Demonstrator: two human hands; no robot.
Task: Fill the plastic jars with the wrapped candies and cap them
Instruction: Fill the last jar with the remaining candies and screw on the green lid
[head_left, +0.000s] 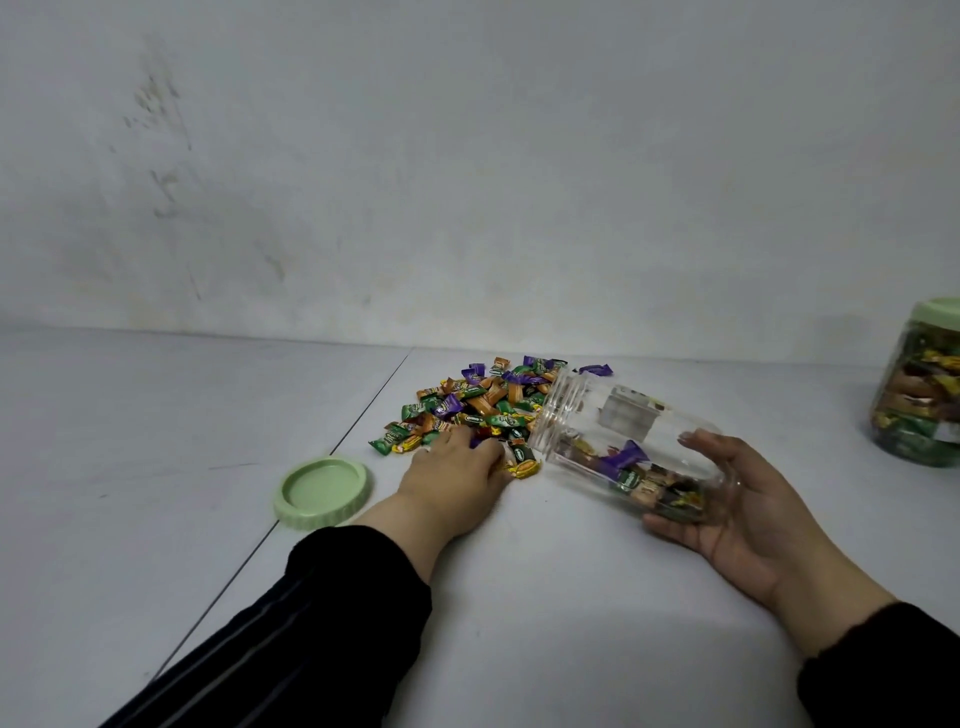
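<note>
A clear plastic jar (587, 415) lies tilted on its side, mouth toward a pile of wrapped candies (478, 400) in green, purple and orange. A few candies rest at the jar's bottom end. My right hand (748, 514) cradles the jar's base from below and behind. My left hand (457, 467) lies palm down on the near edge of the pile, fingers curled over some candies beside the jar's mouth. A pale green lid (323, 491) lies upside down on the table, left of my left wrist.
A second jar (919, 384), full of candies and capped with a green lid, stands at the far right edge. The grey table (545, 597) meets a grey wall behind the pile. A dark seam (332, 447) runs diagonally across the table by the loose lid.
</note>
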